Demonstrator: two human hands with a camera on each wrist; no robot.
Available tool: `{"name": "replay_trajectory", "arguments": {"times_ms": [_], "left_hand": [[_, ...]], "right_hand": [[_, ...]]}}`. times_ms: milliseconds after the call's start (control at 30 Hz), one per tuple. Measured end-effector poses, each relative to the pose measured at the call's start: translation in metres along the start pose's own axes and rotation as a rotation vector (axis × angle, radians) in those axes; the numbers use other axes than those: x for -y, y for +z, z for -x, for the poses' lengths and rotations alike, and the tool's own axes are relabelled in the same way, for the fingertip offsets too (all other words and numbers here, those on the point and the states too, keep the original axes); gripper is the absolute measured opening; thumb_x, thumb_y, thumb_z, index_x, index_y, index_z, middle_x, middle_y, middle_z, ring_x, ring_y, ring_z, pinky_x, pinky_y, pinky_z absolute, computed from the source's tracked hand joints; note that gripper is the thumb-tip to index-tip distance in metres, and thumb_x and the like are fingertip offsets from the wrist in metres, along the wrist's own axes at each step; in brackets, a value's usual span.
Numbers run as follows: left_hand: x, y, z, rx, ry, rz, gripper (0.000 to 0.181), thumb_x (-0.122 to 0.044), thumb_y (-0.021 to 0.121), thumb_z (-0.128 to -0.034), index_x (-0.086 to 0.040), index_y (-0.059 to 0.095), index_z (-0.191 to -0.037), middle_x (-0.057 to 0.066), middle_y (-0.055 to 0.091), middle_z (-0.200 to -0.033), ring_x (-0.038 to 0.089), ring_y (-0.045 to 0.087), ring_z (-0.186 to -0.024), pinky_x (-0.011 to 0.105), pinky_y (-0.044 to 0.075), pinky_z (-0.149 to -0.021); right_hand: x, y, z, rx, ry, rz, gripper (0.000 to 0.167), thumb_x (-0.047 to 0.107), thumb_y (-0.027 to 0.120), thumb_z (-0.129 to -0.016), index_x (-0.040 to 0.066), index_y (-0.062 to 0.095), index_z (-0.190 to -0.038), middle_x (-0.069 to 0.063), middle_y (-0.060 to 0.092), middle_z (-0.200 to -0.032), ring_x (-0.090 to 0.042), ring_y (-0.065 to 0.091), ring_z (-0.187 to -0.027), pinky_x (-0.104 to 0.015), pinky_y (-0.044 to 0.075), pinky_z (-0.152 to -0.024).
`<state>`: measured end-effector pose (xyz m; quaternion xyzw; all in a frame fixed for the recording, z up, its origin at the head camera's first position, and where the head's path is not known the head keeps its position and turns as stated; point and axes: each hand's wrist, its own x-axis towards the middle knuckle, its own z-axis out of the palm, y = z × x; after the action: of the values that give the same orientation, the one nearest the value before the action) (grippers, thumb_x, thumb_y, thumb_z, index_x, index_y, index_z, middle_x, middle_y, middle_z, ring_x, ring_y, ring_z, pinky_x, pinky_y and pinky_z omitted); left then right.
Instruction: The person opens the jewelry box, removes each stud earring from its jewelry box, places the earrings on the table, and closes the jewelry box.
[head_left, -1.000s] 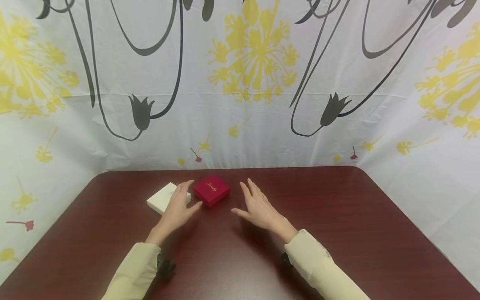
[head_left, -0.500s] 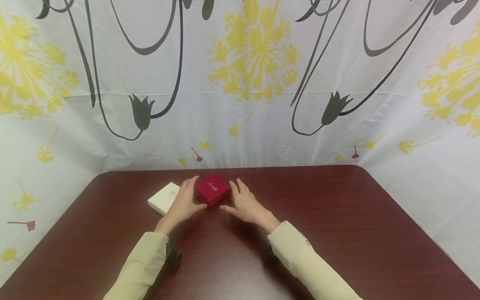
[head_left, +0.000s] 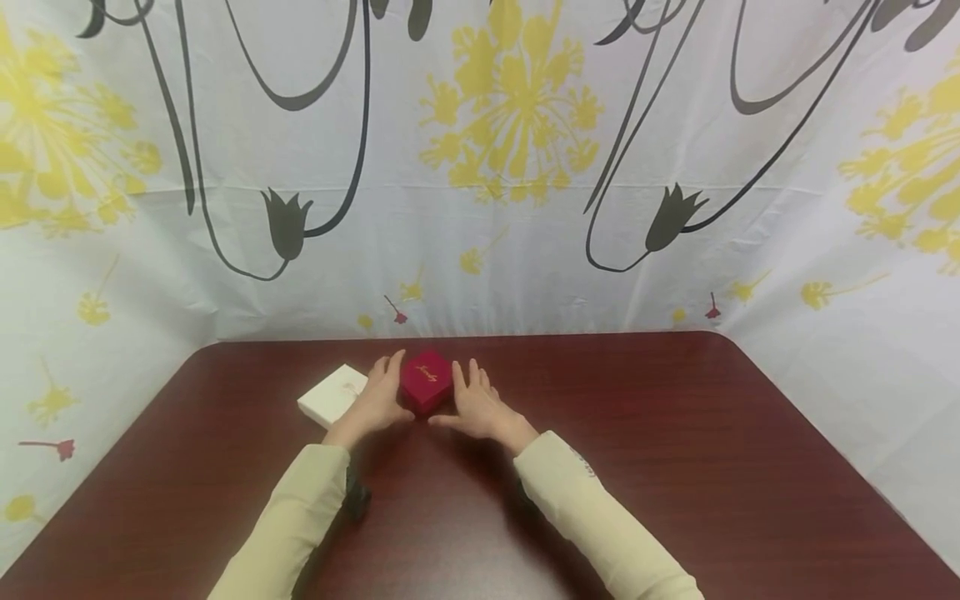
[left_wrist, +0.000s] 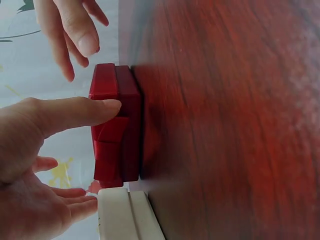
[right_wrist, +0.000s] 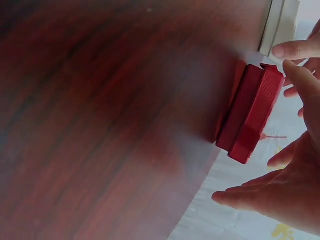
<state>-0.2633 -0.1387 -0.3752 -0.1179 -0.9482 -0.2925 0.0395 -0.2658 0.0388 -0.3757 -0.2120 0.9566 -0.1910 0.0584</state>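
Observation:
A small red gift box [head_left: 428, 380] with gold lettering on its lid lies flat near the table's far edge. In the left wrist view a red ribbon bow shows on the side of the box [left_wrist: 131, 150]. My left hand [head_left: 377, 402] is at its left side, thumb in front of the bow. Along the right side my right hand [head_left: 480, 407] reaches with fingers fairly straight. Whether either hand touches the box, I cannot tell. Partly behind my left hand lies a white box [head_left: 330, 397], its right part hidden; it also shows in the right wrist view [right_wrist: 281, 27].
The dark red wooden table [head_left: 675, 467] has rounded far corners. Behind it and at both sides hangs a white curtain [head_left: 525, 250] with yellow and grey flower prints. Dark devices sit under both wrists.
Both hands have moved inward toward the red box, the right hand leftward and the left hand slightly rightward. The red box looks slightly turned and shifted a little to the right.

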Motion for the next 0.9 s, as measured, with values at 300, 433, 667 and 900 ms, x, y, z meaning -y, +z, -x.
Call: {"name": "replay_trajectory", "arguments": {"times_ms": [300, 433, 667, 900], "left_hand": [[-0.004, 0.004, -0.006, 0.042, 0.006, -0.031, 0.089, -0.002, 0.075, -0.0625, 0.007, 0.023, -0.134, 0.033, 0.033, -0.125, 0.044, 0.035, -0.115, 0.05, 0.035, -0.093], [-0.004, 0.006, -0.009, 0.036, 0.013, -0.071, 0.086, -0.002, 0.075, -0.0619, 0.007, 0.026, -0.133, 0.033, 0.037, -0.121, 0.045, 0.036, -0.113, 0.05, 0.035, -0.094], [-0.003, 0.011, -0.011, -0.003, 0.03, -0.124, 0.081, -0.001, 0.076, -0.0606, 0.007, 0.032, -0.129, 0.03, 0.041, -0.112, 0.043, 0.038, -0.105, 0.049, 0.04, -0.088], [-0.003, 0.016, -0.013, 0.009, 0.031, -0.126, 0.079, 0.0, 0.076, -0.0608, 0.006, 0.035, -0.128, 0.029, 0.039, -0.11, 0.041, 0.043, -0.102, 0.047, 0.042, -0.086]], "right_hand": [[0.004, 0.006, -0.008, 0.021, -0.002, 0.018, 0.089, 0.045, 0.06, -0.079, -0.001, 0.015, -0.14, -0.027, 0.015, -0.142, -0.04, 0.019, -0.129, -0.05, 0.028, -0.099], [0.005, 0.008, -0.008, 0.012, -0.019, 0.025, 0.087, 0.043, 0.06, -0.08, -0.003, 0.017, -0.139, -0.028, 0.019, -0.14, -0.04, 0.022, -0.127, -0.049, 0.03, -0.098], [0.006, 0.01, -0.009, 0.003, -0.01, 0.044, 0.086, 0.046, 0.06, -0.079, -0.003, 0.02, -0.138, -0.027, 0.023, -0.137, -0.038, 0.029, -0.122, -0.049, 0.033, -0.096], [0.004, 0.01, -0.008, -0.052, -0.027, 0.106, 0.084, 0.049, 0.061, -0.076, -0.005, 0.029, -0.132, -0.023, 0.037, -0.12, -0.034, 0.042, -0.104, -0.046, 0.043, -0.084]]}}
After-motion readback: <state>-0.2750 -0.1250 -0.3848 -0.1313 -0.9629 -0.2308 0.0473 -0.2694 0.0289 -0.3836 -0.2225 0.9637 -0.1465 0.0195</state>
